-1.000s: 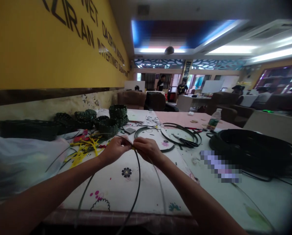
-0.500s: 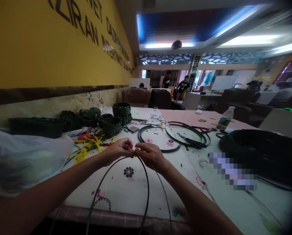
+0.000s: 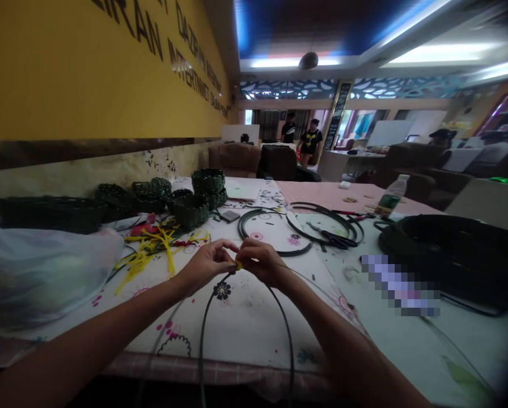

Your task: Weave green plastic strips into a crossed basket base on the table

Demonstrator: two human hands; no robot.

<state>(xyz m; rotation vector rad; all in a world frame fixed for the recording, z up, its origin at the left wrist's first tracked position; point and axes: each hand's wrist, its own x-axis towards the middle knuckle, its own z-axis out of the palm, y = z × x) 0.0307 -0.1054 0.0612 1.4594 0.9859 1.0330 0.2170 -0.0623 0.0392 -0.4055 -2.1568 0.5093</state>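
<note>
My left hand (image 3: 211, 263) is closed, thumb and fingers pinching a thin dark green strip (image 3: 202, 334). Right beside it, my right hand (image 3: 260, 262) pinches the same strip, fingers curled. Between the fingertips shows a small yellow piece (image 3: 238, 265), partly covered by them. From the hands the strip arches down on both sides, past the table's near edge. Another thin strand runs out to the right over my right wrist. Left of the hands lies a heap of yellow strips (image 3: 149, 249); beyond them are coiled dark green strips (image 3: 275, 252).
Several dark green woven baskets (image 3: 190, 211) stand at the back left, behind a filled translucent plastic bag (image 3: 45, 272). Black-handled pliers (image 3: 341, 242) lie by the coils. A bottle (image 3: 392, 195) and a large black round container (image 3: 453, 255) are at right. People stand far back.
The strip's hanging loop has shifted to the right and its sides have turned. Both hands stay pinched together. The view has tilted slightly downward.
</note>
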